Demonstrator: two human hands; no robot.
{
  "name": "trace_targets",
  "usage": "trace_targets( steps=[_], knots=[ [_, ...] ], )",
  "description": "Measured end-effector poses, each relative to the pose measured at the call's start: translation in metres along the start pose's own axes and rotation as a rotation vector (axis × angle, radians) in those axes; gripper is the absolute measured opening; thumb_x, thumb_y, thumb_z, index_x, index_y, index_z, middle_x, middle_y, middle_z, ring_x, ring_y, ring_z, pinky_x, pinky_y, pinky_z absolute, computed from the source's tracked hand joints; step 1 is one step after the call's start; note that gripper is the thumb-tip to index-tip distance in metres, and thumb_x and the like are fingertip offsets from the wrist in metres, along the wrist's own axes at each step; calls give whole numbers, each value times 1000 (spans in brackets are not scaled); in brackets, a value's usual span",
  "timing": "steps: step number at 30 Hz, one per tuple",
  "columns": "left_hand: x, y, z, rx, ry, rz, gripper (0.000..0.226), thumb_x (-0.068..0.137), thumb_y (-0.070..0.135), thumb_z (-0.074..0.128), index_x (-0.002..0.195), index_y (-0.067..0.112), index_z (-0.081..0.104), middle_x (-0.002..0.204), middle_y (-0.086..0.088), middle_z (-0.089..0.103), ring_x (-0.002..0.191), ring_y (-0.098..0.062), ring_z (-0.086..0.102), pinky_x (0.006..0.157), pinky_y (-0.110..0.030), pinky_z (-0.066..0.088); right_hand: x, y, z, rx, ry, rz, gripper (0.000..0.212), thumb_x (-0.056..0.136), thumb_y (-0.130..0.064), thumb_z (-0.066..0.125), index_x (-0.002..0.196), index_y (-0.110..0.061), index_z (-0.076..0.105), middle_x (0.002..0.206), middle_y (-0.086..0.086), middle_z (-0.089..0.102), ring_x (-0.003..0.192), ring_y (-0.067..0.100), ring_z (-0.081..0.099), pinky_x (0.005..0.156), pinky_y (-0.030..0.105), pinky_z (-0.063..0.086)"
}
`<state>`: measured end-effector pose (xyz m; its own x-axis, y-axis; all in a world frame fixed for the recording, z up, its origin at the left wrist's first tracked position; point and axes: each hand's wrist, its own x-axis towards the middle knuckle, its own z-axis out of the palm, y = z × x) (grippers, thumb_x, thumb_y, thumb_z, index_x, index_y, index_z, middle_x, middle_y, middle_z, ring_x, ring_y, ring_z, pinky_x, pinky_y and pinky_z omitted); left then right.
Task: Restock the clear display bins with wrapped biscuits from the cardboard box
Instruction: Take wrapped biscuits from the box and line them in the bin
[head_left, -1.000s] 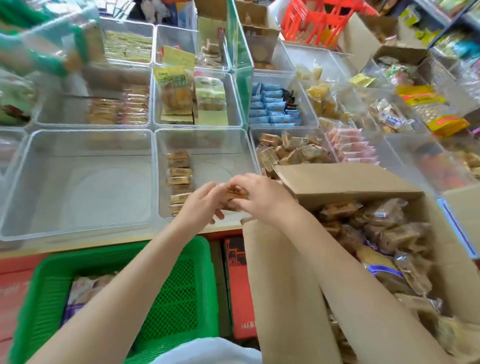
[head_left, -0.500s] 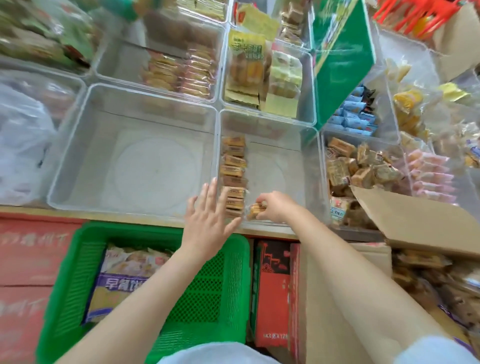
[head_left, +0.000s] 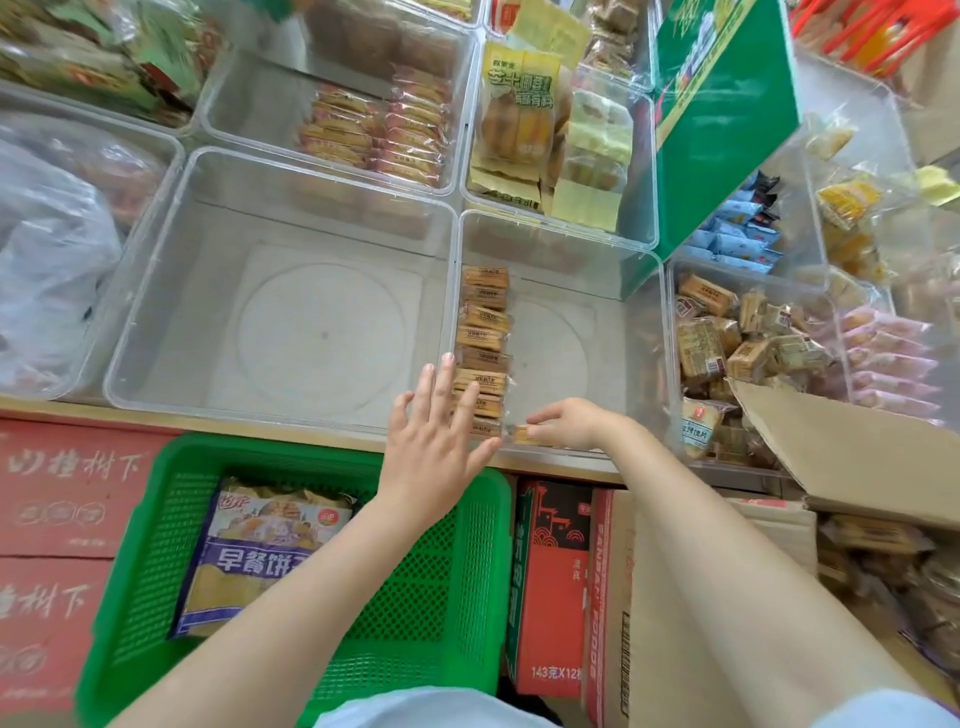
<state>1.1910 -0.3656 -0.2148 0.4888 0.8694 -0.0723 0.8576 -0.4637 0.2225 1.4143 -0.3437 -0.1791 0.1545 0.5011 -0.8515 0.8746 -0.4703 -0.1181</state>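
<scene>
My left hand (head_left: 434, 441) is flat and spread, fingers straight, its fingertips (head_left: 445, 364) laid against the near end of the row of wrapped biscuits (head_left: 482, 345). My right hand (head_left: 569, 423) curls over one small wrapped biscuit (head_left: 524, 434), pinching it at the front wall of the clear bin (head_left: 597, 291), just beside the row's last packet. Both forearms reach in bare from the bottom edge.

The row stands on edge along the bin's left wall — glossy film over tan rectangles, print too small to read. The bin is thin see-through plastic with rounded corners and a moulded circle in its floor. The cardboard box (head_left: 831, 447) sits at the right, one matte brown flap raised; its contents are blurred and cut off by the frame. Below my left arm a green mesh basket (head_left: 457, 587) holds a crinkled bag (head_left: 260, 551), partly hidden by the arm.
</scene>
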Motion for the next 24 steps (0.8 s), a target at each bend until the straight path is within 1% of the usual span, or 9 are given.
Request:
trace_targets(
  steps=[3, 9, 12, 14, 16, 18, 21, 23, 24],
  knots=[
    [1, 0, 0, 7, -15, 0, 78, 98, 67, 17, 152, 17, 44, 165, -19, 18, 149, -36, 29, 108, -51, 32, 6, -12, 5, 12, -23, -10, 40, 102, -34, 53, 142, -26, 57, 148, 0, 53, 136, 22, 47, 115, 35, 35],
    [1, 0, -7, -19, -66, -26, 78, 96, 68, 17, 142, 19, 56, 165, -18, 20, 149, -35, 30, 110, -52, 31, -6, -13, 4, -4, 79, 26, 40, 103, -33, 51, 139, -19, 59, 143, 2, 57, 131, 23, 51, 111, 38, 40],
    [-1, 6, -18, -30, -119, -53, 77, 98, 65, 11, 144, 19, 52, 167, -18, 6, 155, -34, 11, 119, -54, -1, -44, -12, -8, 87, 192, -82, 37, 103, -35, 50, 135, -20, 61, 139, -1, 59, 125, 19, 54, 106, 36, 43],
    [-5, 20, -27, -56, -148, -60, 61, 104, 53, 21, 149, 18, 44, 168, -18, -1, 155, -35, -3, 119, -53, -15, -85, -5, -13, 196, 300, -182, 33, 103, -35, 49, 130, -22, 63, 127, -5, 62, 113, 13, 55, 94, 32, 45],
    [-13, 46, -38, -141, -125, -16, 46, 102, 33, 45, 144, 18, 48, 166, -20, 14, 155, -35, 9, 122, -53, -6, -131, 8, -14, 328, 410, -269, 30, 102, -36, 50, 124, -25, 66, 115, -10, 64, 105, 10, 58, 89, 31, 47],
    [-25, 82, -54, -322, -108, 54, 39, 97, 22, 54, 135, 17, 59, 156, -15, 39, 143, -33, 37, 119, -47, 21, -173, 31, -8, 423, 539, -326, 26, 102, -35, 51, 119, -26, 69, 109, -11, 68, 101, 10, 64, 88, 32, 51],
    [-49, 140, -77, -596, -156, 125, 30, 99, 27, 54, 128, 22, 63, 139, 0, 50, 113, -21, 59, 95, -36, 45, -224, 78, 14, 479, 732, -319, 23, 102, -28, 55, 113, -20, 73, 103, -9, 70, 95, 12, 67, 87, 32, 53],
    [-66, 176, -89, -684, -190, 172, 32, 100, 34, 54, 130, 26, 60, 138, 3, 48, 102, -16, 61, 89, -35, 50, -252, 113, 32, 500, 833, -295, 20, 101, -22, 56, 108, -17, 74, 98, -5, 72, 92, 14, 68, 87, 35, 54],
    [-75, 193, -93, -718, -205, 196, 38, 99, 38, 55, 136, 28, 55, 141, 3, 46, 103, -15, 61, 89, -34, 50, -264, 129, 41, 518, 862, -287, 19, 100, -21, 57, 105, -16, 74, 96, -4, 72, 91, 15, 68, 86, 36, 54]
  ],
)
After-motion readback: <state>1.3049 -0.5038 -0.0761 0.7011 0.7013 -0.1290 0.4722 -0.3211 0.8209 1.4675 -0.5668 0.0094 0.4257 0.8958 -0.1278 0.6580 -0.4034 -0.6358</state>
